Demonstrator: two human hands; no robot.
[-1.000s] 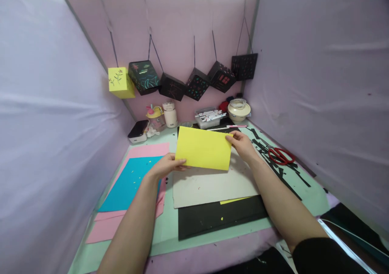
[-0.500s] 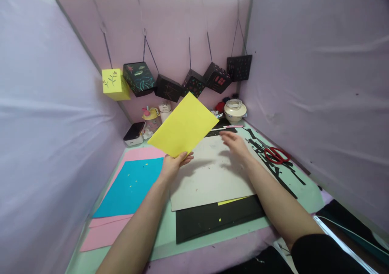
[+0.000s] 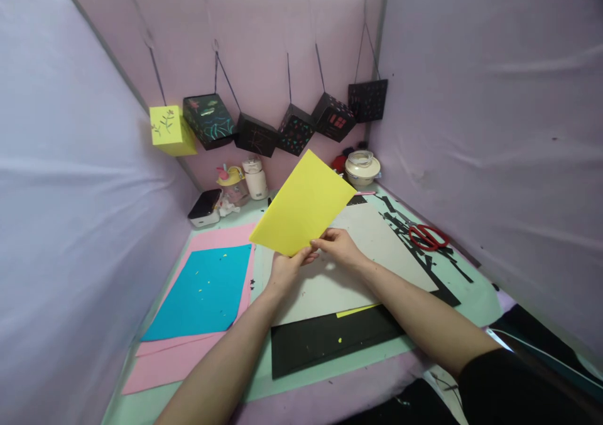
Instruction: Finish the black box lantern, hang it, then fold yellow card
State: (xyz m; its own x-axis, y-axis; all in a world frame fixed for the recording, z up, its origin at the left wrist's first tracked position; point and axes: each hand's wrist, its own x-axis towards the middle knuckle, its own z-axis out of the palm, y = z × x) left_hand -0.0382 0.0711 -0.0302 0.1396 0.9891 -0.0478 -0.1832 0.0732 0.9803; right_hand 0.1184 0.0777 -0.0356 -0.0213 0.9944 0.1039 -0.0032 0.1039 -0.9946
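Observation:
A yellow sheet of paper [image 3: 301, 206] is held up, tilted on one corner, above a grey board [image 3: 358, 268]. My left hand [image 3: 285, 267] grips the sheet at its lower edge from below. My right hand [image 3: 336, 248] pinches the same lower edge just to the right of the left hand. Both hands hover over the grey board, which lies on a black sheet [image 3: 330, 340] with a yellow strip [image 3: 355, 311] poking out between them.
A blue sheet [image 3: 207, 290] lies on pink sheets [image 3: 174, 362] at the left. Red scissors [image 3: 426, 235] and black paper strips [image 3: 409, 233] lie at the right. Bottles, a black box [image 3: 205, 204] and a bowl [image 3: 362, 167] stand at the back. Paper lanterns [image 3: 264, 127] hang on the wall.
The yellow sheet was turned from level to tilted on its corner. My right hand let go of its right edge, swung free, then came back and took hold of the lower edge.

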